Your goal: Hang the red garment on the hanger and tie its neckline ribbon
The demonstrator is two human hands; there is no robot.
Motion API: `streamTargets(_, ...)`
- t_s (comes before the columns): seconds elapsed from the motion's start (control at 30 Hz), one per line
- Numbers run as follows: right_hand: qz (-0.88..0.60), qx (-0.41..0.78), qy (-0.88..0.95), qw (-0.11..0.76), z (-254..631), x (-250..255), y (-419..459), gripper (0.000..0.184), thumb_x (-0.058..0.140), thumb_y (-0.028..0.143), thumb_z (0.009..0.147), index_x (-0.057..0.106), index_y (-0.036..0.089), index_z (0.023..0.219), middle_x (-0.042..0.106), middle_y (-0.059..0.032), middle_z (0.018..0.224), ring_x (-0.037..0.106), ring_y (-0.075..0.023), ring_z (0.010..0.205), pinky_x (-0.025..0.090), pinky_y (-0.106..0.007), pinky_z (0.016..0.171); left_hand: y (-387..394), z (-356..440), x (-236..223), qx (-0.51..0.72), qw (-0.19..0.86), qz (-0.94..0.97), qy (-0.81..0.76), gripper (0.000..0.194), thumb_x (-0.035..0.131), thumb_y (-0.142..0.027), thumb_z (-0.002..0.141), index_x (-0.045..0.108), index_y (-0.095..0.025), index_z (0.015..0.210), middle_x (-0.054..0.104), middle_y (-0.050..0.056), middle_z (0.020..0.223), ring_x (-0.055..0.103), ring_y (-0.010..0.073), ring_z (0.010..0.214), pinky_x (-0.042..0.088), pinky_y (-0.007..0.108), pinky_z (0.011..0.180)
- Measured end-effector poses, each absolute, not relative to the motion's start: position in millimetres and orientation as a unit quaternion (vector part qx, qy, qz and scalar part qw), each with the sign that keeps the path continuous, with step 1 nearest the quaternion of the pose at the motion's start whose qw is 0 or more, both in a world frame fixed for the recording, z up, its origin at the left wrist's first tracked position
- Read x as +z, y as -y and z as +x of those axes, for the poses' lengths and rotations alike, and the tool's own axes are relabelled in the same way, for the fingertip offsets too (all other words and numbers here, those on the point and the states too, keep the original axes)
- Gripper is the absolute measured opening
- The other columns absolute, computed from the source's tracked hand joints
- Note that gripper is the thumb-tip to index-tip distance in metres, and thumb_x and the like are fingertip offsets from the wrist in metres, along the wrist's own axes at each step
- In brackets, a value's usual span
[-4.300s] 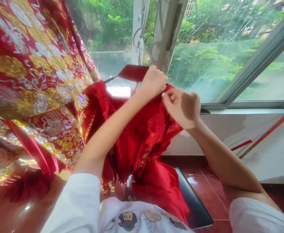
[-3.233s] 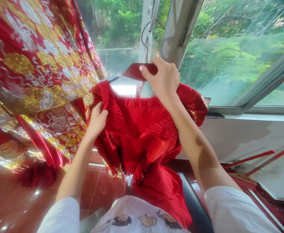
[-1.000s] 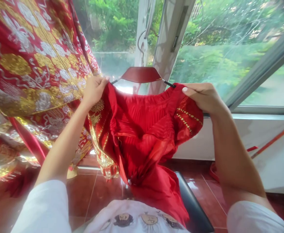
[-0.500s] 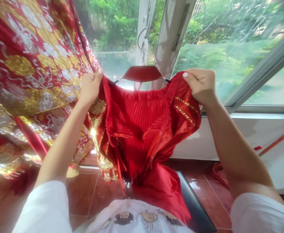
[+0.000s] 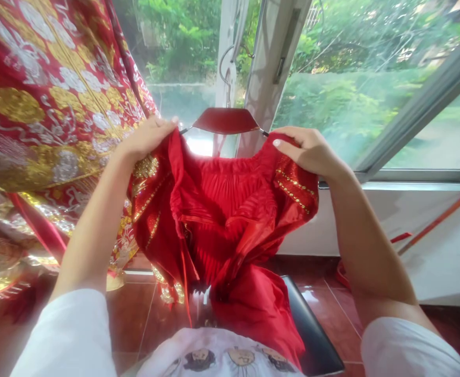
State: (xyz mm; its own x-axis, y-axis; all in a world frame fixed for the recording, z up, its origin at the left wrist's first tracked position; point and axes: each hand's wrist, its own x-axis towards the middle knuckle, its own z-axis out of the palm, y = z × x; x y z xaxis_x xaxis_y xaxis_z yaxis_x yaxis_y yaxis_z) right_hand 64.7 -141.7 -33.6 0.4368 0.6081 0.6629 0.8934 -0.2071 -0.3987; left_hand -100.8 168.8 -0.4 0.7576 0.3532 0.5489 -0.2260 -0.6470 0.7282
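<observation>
While left hand (image 5: 151,137) and right hand (image 5: 309,149) grip its shoulders (image 5: 175,149), the pleated garment (image 5: 230,186) sags.

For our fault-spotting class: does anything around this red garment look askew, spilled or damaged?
No spill or damage shows. The red garment sits on the hanger, but red cloth below it lies rumpled across the black pad, which looks slightly untidy.

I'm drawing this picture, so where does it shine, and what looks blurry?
In the head view, white glare glows below the shiny dark-red, flat-topped hanger and on the glossy red tile floor; gold sequins sparkle on the red pleated cloth garment; same head view, the bottom-left corner, under the hanging red cloth embroidered in gold and silver, looks blurry.
</observation>
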Motion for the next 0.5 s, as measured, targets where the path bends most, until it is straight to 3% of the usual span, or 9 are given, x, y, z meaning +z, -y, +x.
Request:
streamTargets(0.1, -0.768, -0.21, 0.478, 0.372, 61, -38, 147, 0.031, 0.056, 0.026, 0.085, 0.067, 0.022, 0.114, 0.067, -0.0087, 0.119, 0.062, -0.0208, 0.106, 0.043, -0.032, 0.098, -157, -110, -5, 0.368, 0.297, 0.881, -0.018, 0.055, 0.055, -0.042, 0.09, 0.034, -0.019, 0.045, 0.03, -0.002, 0.048, 0.028, 0.0115, 0.047, 0.027, 0.029, 0.053)
streamTargets(0.17, -0.777, -0.224, 0.455, 0.372, 59, -42, 152, 0.032, 0.056, 0.028, 0.085, 0.066, 0.023, 0.115, 0.067, -0.0085, 0.119, 0.062, -0.0212, 0.105, 0.044, -0.033, 0.097, -151, -115, -12, 0.426, 0.275, 0.862, -0.025, 0.053, 0.055, -0.041, 0.089, 0.033, -0.02, 0.046, 0.029, -0.001, 0.049, 0.035, 0.0144, 0.052, 0.03, 0.029, 0.056)
streamTargets(0.27, -0.805, -0.246, 0.395, 0.367, 51, -53, 161, 0.032, 0.053, 0.032, 0.086, 0.067, 0.026, 0.114, 0.069, -0.0096, 0.114, 0.064, -0.0235, 0.102, 0.046, -0.036, 0.094, -144, -123, -31, 0.462, 0.3, 0.833, -0.059, 0.04, 0.061, -0.044, 0.084, 0.046, -0.022, 0.053, 0.046, 0.003, 0.056, 0.055, 0.022, 0.077, 0.039, 0.028, 0.067)
streamTargets(0.37, -0.789, -0.364, 0.326, 0.374, 30, -81, 169, 0.036, 0.05, 0.036, 0.087, 0.063, 0.029, 0.12, 0.066, -0.0126, 0.119, 0.061, -0.0285, 0.113, 0.045, -0.043, 0.098, -139, -136, -55, 0.503, 0.28, 0.813, -0.088, 0.025, 0.062, -0.048, 0.083, 0.063, -0.023, 0.082, 0.065, 0.008, 0.089, 0.054, 0.0274, 0.11, 0.041, 0.031, 0.091)
streamTargets(0.43, -0.759, -0.459, 0.269, 0.376, 10, -112, 170, 0.039, 0.05, 0.039, 0.087, 0.058, 0.034, 0.125, 0.062, -0.0123, 0.126, 0.056, -0.0298, 0.121, 0.042, -0.047, 0.102, -137, -147, -73, 0.524, 0.227, 0.814, -0.105, 0.036, 0.059, -0.049, 0.084, 0.062, -0.024, 0.11, 0.061, 0.01, 0.119, 0.046, 0.029, 0.125, 0.032, 0.037, 0.107)
streamTargets(0.5, -0.764, -0.483, 0.234, 0.358, -11, -150, 164, 0.044, 0.052, 0.042, 0.087, 0.052, 0.037, 0.13, 0.058, -0.0106, 0.132, 0.053, -0.03, 0.124, 0.039, -0.051, 0.104, -133, -157, -93, 0.54, 0.162, 0.817, -0.123, 0.053, 0.055, -0.049, 0.087, 0.05, -0.022, 0.132, 0.048, 0.013, 0.14, 0.037, 0.0302, 0.135, 0.022, 0.043, 0.115)
